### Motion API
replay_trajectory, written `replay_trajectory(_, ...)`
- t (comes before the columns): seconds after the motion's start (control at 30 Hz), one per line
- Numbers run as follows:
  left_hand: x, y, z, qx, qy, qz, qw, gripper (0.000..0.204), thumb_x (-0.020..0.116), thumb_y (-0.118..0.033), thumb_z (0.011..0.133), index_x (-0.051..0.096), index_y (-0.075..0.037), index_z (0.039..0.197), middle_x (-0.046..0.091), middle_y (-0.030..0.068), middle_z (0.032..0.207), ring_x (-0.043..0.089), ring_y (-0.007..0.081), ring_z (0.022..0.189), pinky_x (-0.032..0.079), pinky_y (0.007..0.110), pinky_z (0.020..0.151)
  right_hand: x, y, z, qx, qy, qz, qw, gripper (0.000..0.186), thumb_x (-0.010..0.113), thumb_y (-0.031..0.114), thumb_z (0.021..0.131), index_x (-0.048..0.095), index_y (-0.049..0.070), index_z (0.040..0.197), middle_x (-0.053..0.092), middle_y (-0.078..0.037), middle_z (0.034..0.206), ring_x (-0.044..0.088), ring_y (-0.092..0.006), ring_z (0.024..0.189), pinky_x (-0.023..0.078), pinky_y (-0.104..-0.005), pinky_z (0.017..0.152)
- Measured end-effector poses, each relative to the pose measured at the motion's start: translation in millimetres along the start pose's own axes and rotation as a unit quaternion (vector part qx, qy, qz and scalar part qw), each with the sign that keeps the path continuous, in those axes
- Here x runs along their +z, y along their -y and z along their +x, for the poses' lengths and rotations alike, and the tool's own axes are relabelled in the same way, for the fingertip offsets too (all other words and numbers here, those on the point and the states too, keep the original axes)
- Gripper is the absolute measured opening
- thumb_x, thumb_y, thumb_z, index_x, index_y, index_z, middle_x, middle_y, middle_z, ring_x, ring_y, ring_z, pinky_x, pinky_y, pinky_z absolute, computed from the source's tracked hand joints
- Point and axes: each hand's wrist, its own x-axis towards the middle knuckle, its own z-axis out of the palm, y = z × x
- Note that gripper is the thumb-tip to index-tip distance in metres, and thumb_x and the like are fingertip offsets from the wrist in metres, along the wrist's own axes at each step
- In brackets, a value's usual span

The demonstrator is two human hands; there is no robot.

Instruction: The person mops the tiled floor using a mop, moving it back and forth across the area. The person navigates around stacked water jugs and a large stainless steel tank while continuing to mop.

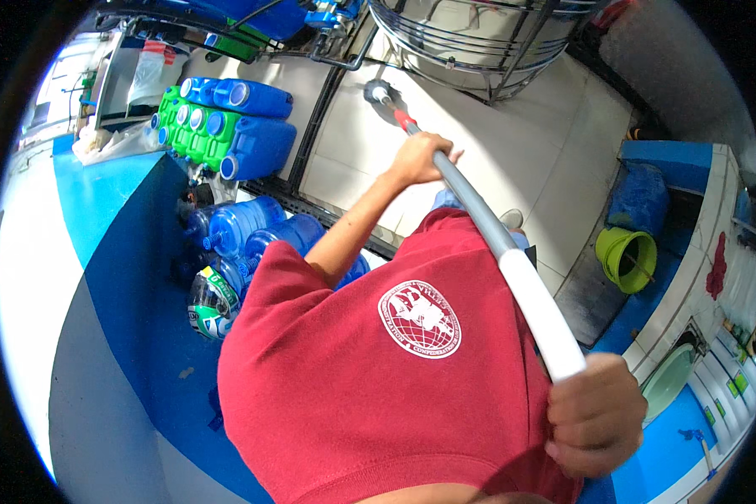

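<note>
A long-handled scrub brush (525, 290) runs slantwise in front of me. Its pole is white at the near end and grey farther along, with a red joint above the head. The round dark brush head (380, 92) rests on the pale tiled floor, close to a metal rack. My left hand (420, 159) is closed around the grey part of the pole, its arm stretched forward. Near the lower right, my right hand (596, 416) wraps the white end of the handle, slightly blurred.
Blue and green water containers (214, 126) are stacked at the left, with round blue bottles (248, 227) nearer me. The curved metal rack (479, 50) stands ahead. At the right are a yellow-green bucket (626, 259), a blue container (638, 197) and a pale green basin (670, 382).
</note>
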Motion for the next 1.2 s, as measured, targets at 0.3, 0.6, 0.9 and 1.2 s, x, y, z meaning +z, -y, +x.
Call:
replay_trajectory(0.3, 83.5, 71.1, 9.3, -0.186, 0.171, 0.195, 0.948, 0.019, 0.064, -0.022, 0.076, 0.071, -0.016, 0.092, 0.068, 0.0123, 0.09, 0.067, 0.0311, 0.088, 0.053, 0.043, 0.078, -24.1, -65.7, -112.2, 0.135, -0.121, -0.141, 0.973, 0.004, 0.054, 0.009, 0.059, 0.051, 0.006, 0.06, 0.045, -0.004, 0.054, 0.049, -0.022, 0.047, 0.042, -0.0336, 0.049)
replay_trajectory(0.6, 121.0, -36.0, -0.6, -0.136, -0.078, 0.134, 0.978, 0.022, 0.07, -0.028, 0.077, 0.065, -0.012, 0.09, 0.066, 0.0086, 0.096, 0.061, 0.0291, 0.097, 0.04, 0.049, 0.096, -40.6, 55.8, -175.4, 0.16, -0.095, -0.062, 0.981, 0.016, 0.053, 0.0, 0.05, 0.056, 0.005, 0.065, 0.049, -0.005, 0.056, 0.048, -0.0217, 0.048, 0.04, -0.0319, 0.049)
replay_trajectory(0.9, 218.4, -210.2, -7.9, 0.032, 0.027, 0.147, 0.988, 0.01, 0.068, -0.023, 0.077, 0.065, -0.014, 0.078, 0.064, 0.0042, 0.078, 0.062, 0.0255, 0.08, 0.045, 0.039, 0.076, -93.8, 186.4, -204.2, 0.059, 0.011, -0.059, 0.996, 0.014, 0.061, 0.015, 0.072, 0.054, 0.005, 0.065, 0.042, -0.002, 0.051, 0.046, -0.0199, 0.042, 0.039, -0.0314, 0.042)
replay_trajectory(1.2, 252.6, -184.5, -9.5, -0.136, -0.011, 0.157, 0.978, 0.028, 0.066, -0.022, 0.066, 0.067, -0.015, 0.092, 0.066, 0.0056, 0.097, 0.063, 0.0271, 0.095, 0.048, 0.04, 0.084, -97.3, 109.9, -292.2, 0.196, -0.139, -0.161, 0.957, 0.007, 0.048, 0.007, 0.069, 0.054, 0.003, 0.069, 0.051, -0.006, 0.057, 0.052, -0.0176, 0.048, 0.04, -0.0282, 0.048)
